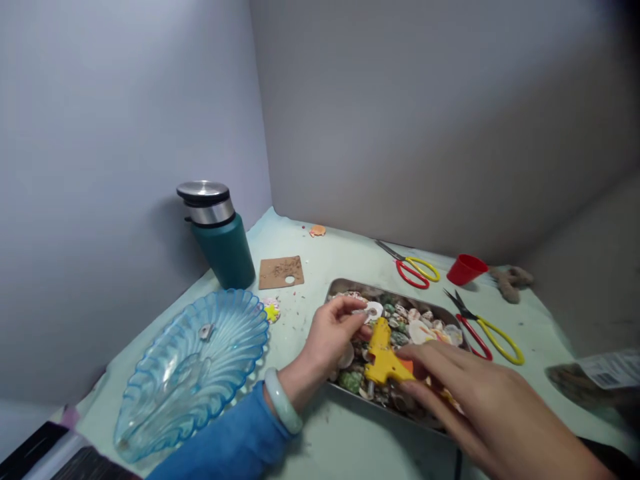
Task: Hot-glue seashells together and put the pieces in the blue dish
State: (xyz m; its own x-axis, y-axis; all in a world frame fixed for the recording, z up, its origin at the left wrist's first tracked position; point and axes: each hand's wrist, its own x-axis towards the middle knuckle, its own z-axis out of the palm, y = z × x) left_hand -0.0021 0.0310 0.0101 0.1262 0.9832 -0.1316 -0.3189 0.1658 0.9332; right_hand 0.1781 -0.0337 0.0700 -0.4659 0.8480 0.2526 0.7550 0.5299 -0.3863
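My right hand (pixel 465 387) is closed around a yellow hot glue gun (pixel 384 357), whose metal nozzle points down over a metal tray (pixel 380 398) of shells. An orange trigger shows beside my fingers. Just left of the gun, my left hand (pixel 337 327) pinches a small white shell (pixel 373 311) between thumb and fingers; its exact shape is partly covered. Under both hands lie many striped, green and white shells (pixel 400 323). A pale green bangle (pixel 283 401) circles my left wrist, below which a blue sleeve begins.
A blue scalloped glass dish (pixel 195 367) and a teal bottle (pixel 223 247) stand left. A brown card (pixel 281 272) lies behind. Rightward are two pairs of scissors (pixel 415 270), a red cup (pixel 466 269), a brown lumpy piece (pixel 511 283) and a labelled plastic bag (pixel 600 377).
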